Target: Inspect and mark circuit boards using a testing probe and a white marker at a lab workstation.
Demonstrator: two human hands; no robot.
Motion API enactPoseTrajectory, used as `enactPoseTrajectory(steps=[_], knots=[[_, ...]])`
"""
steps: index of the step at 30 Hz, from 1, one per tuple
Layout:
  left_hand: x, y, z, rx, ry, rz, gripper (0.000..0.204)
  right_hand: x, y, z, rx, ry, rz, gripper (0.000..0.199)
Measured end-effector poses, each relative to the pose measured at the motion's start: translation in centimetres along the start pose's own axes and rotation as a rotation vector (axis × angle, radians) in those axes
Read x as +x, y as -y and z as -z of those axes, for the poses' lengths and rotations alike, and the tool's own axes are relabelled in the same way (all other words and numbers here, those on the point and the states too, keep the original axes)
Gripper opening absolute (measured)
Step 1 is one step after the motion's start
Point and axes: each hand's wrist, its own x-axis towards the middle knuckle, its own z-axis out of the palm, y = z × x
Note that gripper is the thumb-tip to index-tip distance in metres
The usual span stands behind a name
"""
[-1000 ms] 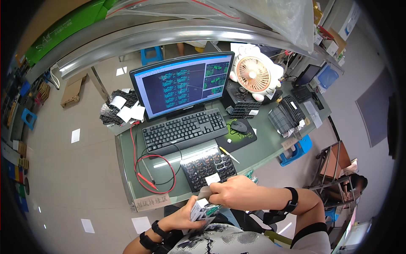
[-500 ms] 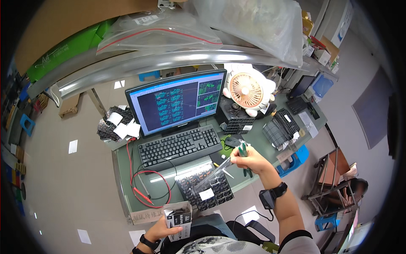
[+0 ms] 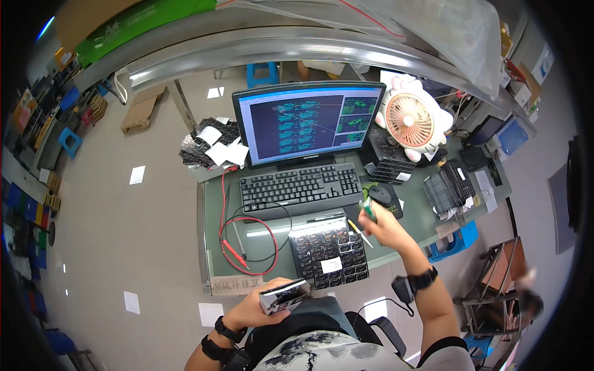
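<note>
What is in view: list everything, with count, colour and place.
Desk: one, green top, centre
Box: one, black and white, in left hand
Green-handled tool: one, partly hidden, in right hand
Monitor: one, black, back of desk
Keyboard: one, black, before monitor
Mouse: one, dark, right of keyboard
Fan: one, white and pink, right of monitor
Gridded panels: count unclear, black, desk's front
Panel piles: at least two, dark, desk's left and right
Test leads: two, red and black, desk's left
Stools: at least four, blue, on floor
Pallet: one, brown, left floor
Plastic bags: count unclear, clear, above desk
Cart: one, brown, far right
Left hand: one, bare, lower centre
Right hand: one, bare, right of panels
</note>
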Motion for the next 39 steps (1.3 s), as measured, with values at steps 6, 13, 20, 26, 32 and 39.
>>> enactPoseTrajectory(steps=[6, 13, 20, 26, 32, 39], knots=[[0.9, -0.3, -0.2, 0.201, 0.126, -0.139, 0.062, -7.5, 12.4, -1.6, -0.379, 0.424, 0.532, 0.037], [1.7, 1.7, -0.3, -0.241, 0.480, 0.236, 0.060, -7.5, 11.8, -3.3, -0.443, 0.433, 0.484, 0.028], [3.5, 0.6, 0.8, -0.583, 0.629, 0.569, 0.066, -6.6, 4.6, -5.6, 0.073, 0.516, 0.125, 0.041], [7.1, -0.4, -0.2, -0.869, 0.706, 0.925, 0.060, -6.7, 1.0, -8.4, 0.505, 0.542, -0.091, 0.057], [11.2, -0.4, -2.0, -0.867, 0.708, 1.005, 0.060, -8.2, -4.2, -8.4, 0.931, 0.274, -0.216, 0.058], [14.9, 0.3, -6.7, -0.134, 0.623, 0.736, 0.056, -8.3, -5.3, -0.9, 0.668, 0.314, -0.239, 0.045]])
